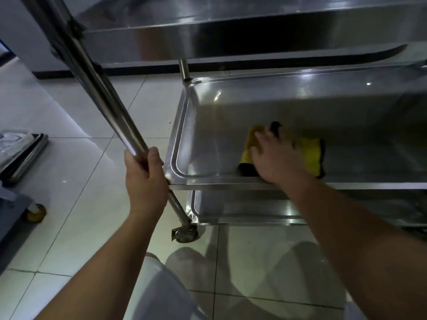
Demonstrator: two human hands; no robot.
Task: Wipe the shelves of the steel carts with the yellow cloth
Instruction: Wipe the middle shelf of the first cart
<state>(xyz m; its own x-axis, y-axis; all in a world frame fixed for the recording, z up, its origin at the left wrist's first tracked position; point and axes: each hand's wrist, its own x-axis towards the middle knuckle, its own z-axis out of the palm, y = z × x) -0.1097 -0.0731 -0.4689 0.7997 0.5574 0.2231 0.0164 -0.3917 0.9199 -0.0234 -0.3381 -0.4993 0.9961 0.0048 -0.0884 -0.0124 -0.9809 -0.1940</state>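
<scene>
A steel cart stands in front of me with stacked shelves. Its middle shelf [208, 125] is a shallow steel tray at centre right. On this shelf, near its front edge, lies the yellow cloth [310, 153] with a dark border. My right hand [275, 155] presses flat on the cloth with fingers spread. My left hand [144, 179] grips the cart's front left steel post [97, 84] just above the middle shelf's corner. The upper shelf [231, 24] hangs overhead, and the bottom shelf [231, 209] shows below.
A caster wheel [184, 234] sits under the gripped post on the white tiled floor [80, 192]. At the left edge stands another cart with a dark tray [23, 155] and a yellowish wheel [35, 213]. My knees show at the bottom.
</scene>
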